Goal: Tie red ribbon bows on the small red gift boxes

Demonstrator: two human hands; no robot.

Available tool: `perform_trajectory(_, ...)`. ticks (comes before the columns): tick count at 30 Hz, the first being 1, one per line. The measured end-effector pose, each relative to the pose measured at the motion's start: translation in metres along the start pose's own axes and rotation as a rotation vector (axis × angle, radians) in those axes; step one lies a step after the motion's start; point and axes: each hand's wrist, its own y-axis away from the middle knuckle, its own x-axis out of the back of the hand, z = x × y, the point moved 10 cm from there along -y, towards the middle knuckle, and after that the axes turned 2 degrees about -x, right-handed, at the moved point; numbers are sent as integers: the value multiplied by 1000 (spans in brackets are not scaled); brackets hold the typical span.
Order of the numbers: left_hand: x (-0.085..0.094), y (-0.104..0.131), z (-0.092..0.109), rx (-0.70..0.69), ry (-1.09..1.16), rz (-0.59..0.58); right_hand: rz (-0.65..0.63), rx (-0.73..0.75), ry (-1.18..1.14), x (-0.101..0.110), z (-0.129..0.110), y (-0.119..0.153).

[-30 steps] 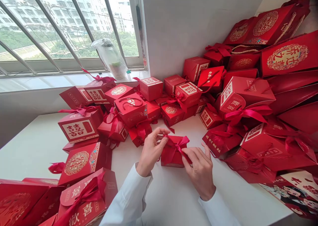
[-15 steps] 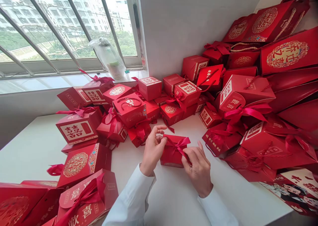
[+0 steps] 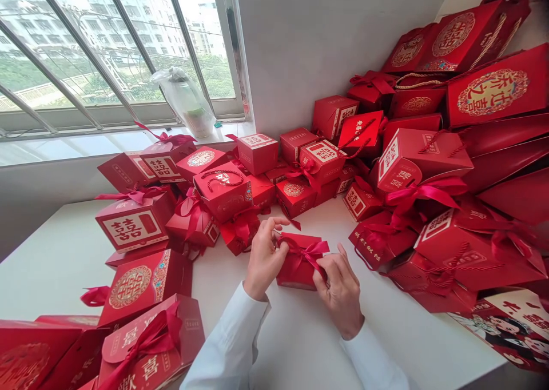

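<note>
A small red gift box sits on the white table between my hands, with a dark pink ribbon tied in a bow across its top. At the box's left side, my left hand pinches a loop of the ribbon between thumb and fingers. My right hand is closed at the right side, thumb and index finger together on the ribbon near the box's edge. The right fingertips partly cover that end of the bow.
Several red gift boxes with ribbons are piled on the left and behind. More boxes and large red bags crowd the right. A plastic-wrapped cup stands on the sill by the barred window. The white table shows in front.
The loop at my left fingers looks a little more open. My right hand has shifted slightly to the left, and the camera view has moved a little.
</note>
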Motion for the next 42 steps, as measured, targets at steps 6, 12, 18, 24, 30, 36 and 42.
perform_trajectory(6, 1, -2, 9, -127, -82, -76, -11, 0, 10, -1, 2, 2)
perform_trajectory(12, 3, -2, 3, -84, -64, -38, -11, 12, 2, -1, 2, 3)
perform_trajectory(18, 0, 1, 20, -179, -233, -51, -21, 29, 28, 3, -1, 0)
perform_trajectory(24, 5, 0, 20, -176, -144, -43, 2, 84, 62, 14, -9, 1)
perform_trajectory(30, 11, -2, 14, -143, -126, 37, 19, 148, 78, 18, -18, 2)
perform_trajectory(36, 7, 0, 16, -159, -124, 49, 22, 160, 75, 20, -20, 2)
perform_trajectory(42, 6, -1, 13, -161, -132, 55, -36, 172, 82, 17, -19, 5)
